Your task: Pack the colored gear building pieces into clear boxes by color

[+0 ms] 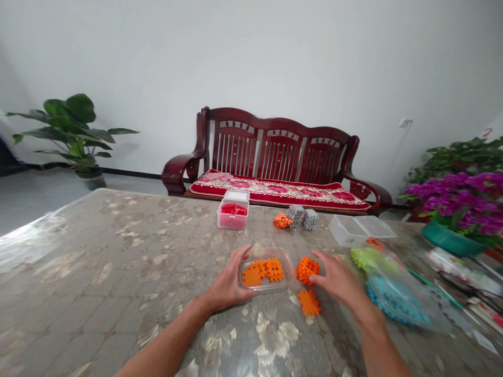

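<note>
A patterned cover lies over the table [118, 251] in a pale-walled room. Nearest, an orange tile [309, 303] lies loose on it, within the right hand's easy reach. Just beyond, the left hand [231, 280] spans the left end of a clear tub [290, 268], thumb on the near side and fingers on the far side, probably to steady it; more orange tiles [253, 274] lie inside. Right of the tub, the right hand [334, 273] pinches an orange block [306, 270] between thumb and fingertips, parted only by its width, apparently to control it. Farther off stand a red-filled box [232, 222], grey pieces [295, 215] and a white box [342, 233], seemingly set back to leave working room. A bench [280, 139] stands behind.
</note>
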{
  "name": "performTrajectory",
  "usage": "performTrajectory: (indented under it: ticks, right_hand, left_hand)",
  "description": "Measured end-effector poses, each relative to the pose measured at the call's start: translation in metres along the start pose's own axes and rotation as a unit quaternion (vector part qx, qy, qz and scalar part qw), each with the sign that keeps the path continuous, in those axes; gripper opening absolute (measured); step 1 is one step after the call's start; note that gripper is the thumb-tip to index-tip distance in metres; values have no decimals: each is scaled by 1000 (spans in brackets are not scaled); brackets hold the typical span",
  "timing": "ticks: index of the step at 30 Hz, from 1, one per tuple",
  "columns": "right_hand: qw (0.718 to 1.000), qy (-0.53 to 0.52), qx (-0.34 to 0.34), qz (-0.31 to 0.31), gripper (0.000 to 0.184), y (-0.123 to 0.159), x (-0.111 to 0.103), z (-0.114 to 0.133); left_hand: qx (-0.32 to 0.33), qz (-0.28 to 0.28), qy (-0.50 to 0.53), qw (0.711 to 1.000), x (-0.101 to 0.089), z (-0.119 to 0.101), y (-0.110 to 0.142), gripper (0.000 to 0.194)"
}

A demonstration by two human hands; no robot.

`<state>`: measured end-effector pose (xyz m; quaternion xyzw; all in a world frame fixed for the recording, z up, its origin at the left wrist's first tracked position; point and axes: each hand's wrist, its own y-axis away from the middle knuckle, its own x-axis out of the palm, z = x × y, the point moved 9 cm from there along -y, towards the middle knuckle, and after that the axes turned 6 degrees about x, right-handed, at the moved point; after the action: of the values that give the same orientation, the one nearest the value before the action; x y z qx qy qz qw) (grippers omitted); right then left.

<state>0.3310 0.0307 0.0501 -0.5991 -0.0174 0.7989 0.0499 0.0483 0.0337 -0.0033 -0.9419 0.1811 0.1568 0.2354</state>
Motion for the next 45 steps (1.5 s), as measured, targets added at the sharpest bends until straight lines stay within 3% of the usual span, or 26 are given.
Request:
performTrajectory:
  ticks: [4,8,13,19,24,27,31,37,45]
  right_hand:
    - [1000,8,7,6,61,0,6,-5]
    - [999,-32,5,-20,60,4,-6,-1]
    - [993,-96,-74,1,60,10,-11,56]
    - [975,-85,-196,63,60,15,20,135]
    - [963,-95,-242,70,58,11,39,159]
    - [970,-121,-209,35,49,6,31,143]
    - [987,-122,-97,-27,41,-2,7,84]
    - [1000,8,-14,26,66,-5,5,12]
    - [998,52,3,34,58,0,15,-2]
  left_hand:
    - [6,4,4,1000,1,-2,0,101]
    - [10,2,10,1000,2,-2,0,102]
    - [11,1,-1,1000,2,-1,1,105]
    - [16,5,11,1000,4,-3,1,106]
    - [28,-2,1,1000,3,-4,1,105]
    - [22,1,10,1000,4,-1,1,107]
    - [18,6,12,1000,5,-1,1,108]
    - [8,12,0,1000,4,-2,0,104]
    - [18,8,-20,1000,2,-4,0,103]
